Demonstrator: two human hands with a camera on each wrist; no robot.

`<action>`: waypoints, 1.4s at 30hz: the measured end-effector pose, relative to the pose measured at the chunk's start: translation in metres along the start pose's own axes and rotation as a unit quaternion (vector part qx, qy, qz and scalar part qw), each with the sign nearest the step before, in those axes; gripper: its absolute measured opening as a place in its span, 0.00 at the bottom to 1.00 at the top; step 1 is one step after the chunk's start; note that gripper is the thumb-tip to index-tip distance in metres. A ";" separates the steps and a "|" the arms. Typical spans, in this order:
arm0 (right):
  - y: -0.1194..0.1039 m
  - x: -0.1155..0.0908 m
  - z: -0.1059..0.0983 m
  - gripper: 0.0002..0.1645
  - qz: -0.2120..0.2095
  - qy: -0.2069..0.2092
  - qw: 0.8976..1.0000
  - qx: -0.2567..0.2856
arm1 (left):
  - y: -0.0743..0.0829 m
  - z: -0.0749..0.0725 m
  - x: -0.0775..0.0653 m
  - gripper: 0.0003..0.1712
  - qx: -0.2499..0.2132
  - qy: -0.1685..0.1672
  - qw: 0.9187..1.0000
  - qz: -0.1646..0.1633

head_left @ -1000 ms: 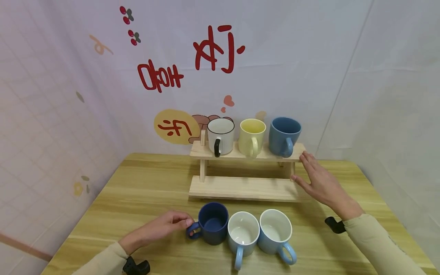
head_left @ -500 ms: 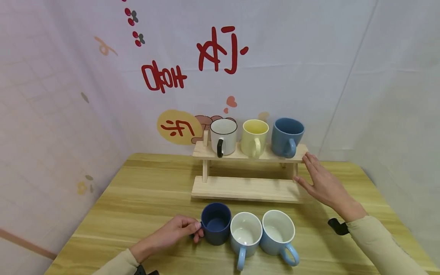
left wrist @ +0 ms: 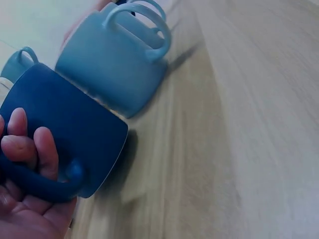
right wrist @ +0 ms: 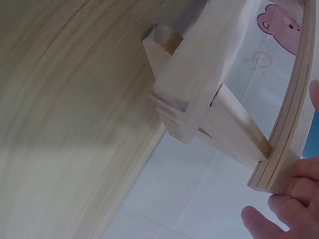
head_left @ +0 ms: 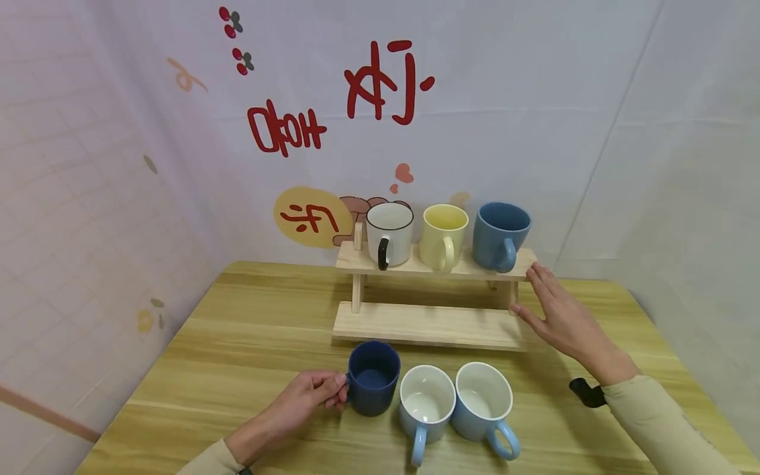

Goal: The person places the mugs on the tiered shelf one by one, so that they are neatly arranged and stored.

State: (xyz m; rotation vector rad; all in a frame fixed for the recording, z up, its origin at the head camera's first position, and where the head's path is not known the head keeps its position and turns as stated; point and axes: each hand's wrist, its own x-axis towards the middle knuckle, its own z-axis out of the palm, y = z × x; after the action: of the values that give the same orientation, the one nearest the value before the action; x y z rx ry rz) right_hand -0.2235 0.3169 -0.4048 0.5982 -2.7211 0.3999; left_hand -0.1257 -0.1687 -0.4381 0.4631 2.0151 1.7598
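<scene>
My left hand (head_left: 303,400) grips the handle of a dark blue mug (head_left: 373,386), its fingers curled through the loop in the left wrist view. The mug (left wrist: 65,124) is upright in the head view, and a shadow lies by its base. My right hand (head_left: 567,323) rests its straight fingertips on the right end of a two-tier wooden shelf (head_left: 439,323); in the right wrist view, the fingers touch the end of the upper board (right wrist: 279,172). Two light blue mugs with white insides, a middle one (head_left: 424,425) and a right one (head_left: 479,409), stand beside the dark blue mug.
The upper tier carries a white mug with a black handle (head_left: 388,241), a yellow mug (head_left: 442,241) and a medium blue mug (head_left: 501,237). A patterned white cloth (head_left: 505,132) hangs behind the wooden table (head_left: 267,323).
My left fingers have closed round the dark blue mug's handle, and the mug has risen slightly towards the shelf. My right hand keeps its place at the shelf's end. The head view has shifted slightly.
</scene>
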 end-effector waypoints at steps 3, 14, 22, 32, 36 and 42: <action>0.001 0.001 0.000 0.52 -0.001 0.001 1.000 -0.004 | 0.003 0.001 0.001 0.26 -0.019 0.023 1.000 -0.005; 0.001 0.000 0.001 0.52 -0.001 0.005 1.000 -0.008 | 0.018 0.005 0.015 0.23 -0.097 0.093 0.991 -0.026; -0.001 -0.001 -0.002 0.52 -0.001 0.010 1.000 -0.008 | 0.029 0.011 0.022 0.25 -0.091 0.113 0.989 -0.007; -0.002 -0.002 -0.002 0.52 0.009 0.000 1.000 -0.004 | 0.036 0.017 0.044 0.23 -0.107 0.151 0.983 0.011; -0.001 0.000 -0.001 0.52 0.002 0.008 1.000 -0.005 | 0.036 0.017 0.055 0.23 -0.101 0.169 0.980 0.019; -0.002 -0.001 -0.001 0.52 0.005 0.005 1.000 -0.007 | 0.034 0.017 0.064 0.23 -0.088 0.180 0.980 0.016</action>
State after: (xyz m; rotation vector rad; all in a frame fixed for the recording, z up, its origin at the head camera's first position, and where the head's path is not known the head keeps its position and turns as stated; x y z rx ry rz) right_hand -0.2214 0.3159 -0.4037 0.5787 -2.7163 0.3861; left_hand -0.1723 -0.1173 -0.4122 0.1258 2.0632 2.1444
